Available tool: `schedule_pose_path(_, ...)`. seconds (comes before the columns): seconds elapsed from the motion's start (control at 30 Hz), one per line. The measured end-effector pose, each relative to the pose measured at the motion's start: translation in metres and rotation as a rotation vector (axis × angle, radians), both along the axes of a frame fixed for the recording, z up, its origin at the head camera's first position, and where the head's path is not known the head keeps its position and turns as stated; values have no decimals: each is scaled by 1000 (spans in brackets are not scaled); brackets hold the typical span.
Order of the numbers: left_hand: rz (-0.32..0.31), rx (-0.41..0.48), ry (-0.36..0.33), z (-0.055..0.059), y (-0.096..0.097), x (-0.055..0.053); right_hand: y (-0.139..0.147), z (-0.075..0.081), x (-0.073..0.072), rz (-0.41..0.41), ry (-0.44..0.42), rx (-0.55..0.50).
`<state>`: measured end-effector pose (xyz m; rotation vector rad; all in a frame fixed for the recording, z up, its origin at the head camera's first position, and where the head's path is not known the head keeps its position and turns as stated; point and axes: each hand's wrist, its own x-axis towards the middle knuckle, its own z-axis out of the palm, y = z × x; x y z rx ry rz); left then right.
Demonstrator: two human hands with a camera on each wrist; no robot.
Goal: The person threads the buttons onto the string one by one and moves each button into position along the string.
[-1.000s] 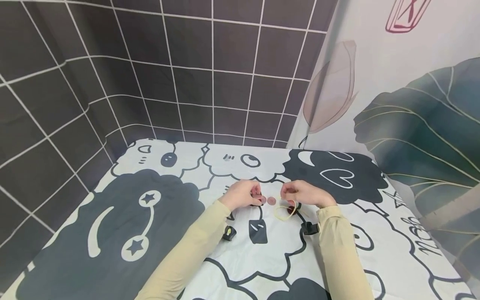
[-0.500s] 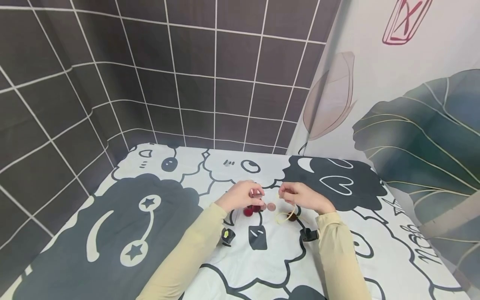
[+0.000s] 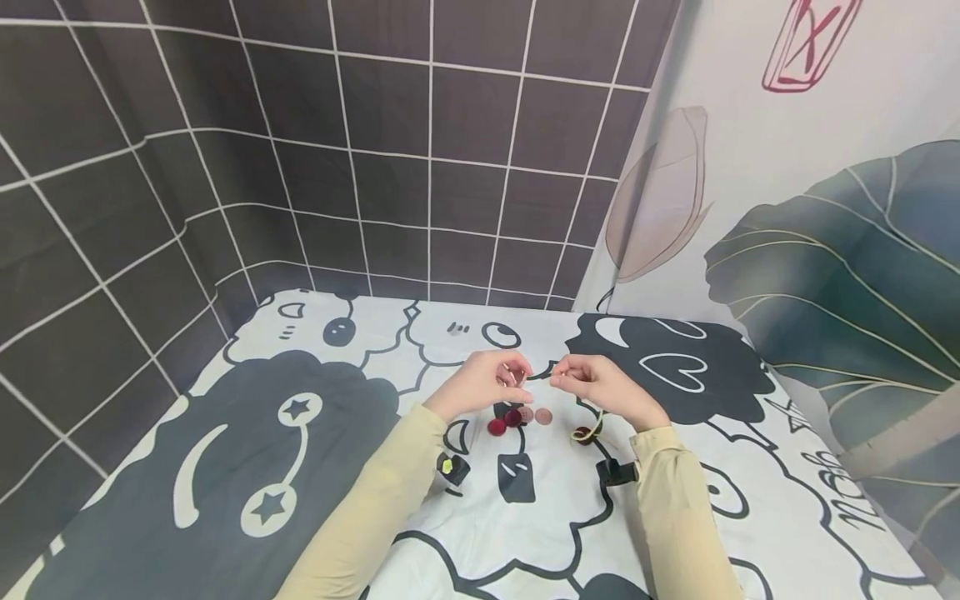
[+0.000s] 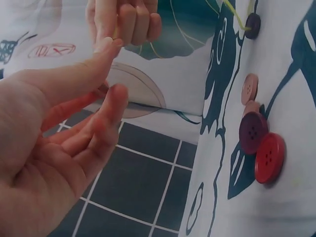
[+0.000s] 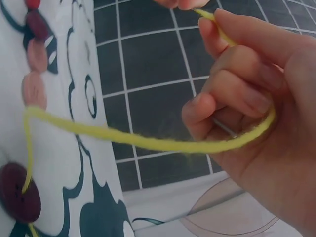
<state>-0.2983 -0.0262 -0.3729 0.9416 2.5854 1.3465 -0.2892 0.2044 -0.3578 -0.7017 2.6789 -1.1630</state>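
My right hand (image 5: 266,74) pinches a yellow yarn (image 5: 148,142) near its end between thumb and forefinger, the other fingers curled loosely. From there the yarn sags in a curve and passes through a dark maroon button (image 5: 19,192) on the patterned cloth. My left hand (image 4: 64,118) is raised beside the right, its digits bent but spread apart. Its thumb tip comes right up to the right fingertips and the yarn's end. Below the left hand lie a red button (image 4: 270,158), a dark purple-red button (image 4: 253,132) and two pink buttons (image 4: 250,88) in a row.
A white cloth (image 3: 480,533) with black cartoon drawings covers the table. Behind it hangs a dark curtain (image 3: 375,183) with a white grid, and a leaf-print curtain (image 3: 832,250) is at the right. Black straps (image 3: 617,472) with small devices circle both wrists.
The left hand has risen off the buttons, uncovering the red and dark red ones. Both hands' fingertips have come closer together. The yarn's loop beneath the right hand has shifted toward the threaded button.
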Motion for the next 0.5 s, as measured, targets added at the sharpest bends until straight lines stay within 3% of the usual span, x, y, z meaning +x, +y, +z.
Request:
schedule_pose_path(0.2,-37,181,-175,-4,2,-2,-4,3,2,5,14,-48)
schedule_pose_path(0.5,-62,342,-216,2,2,-1,-10,11,6,-13,61,-109)
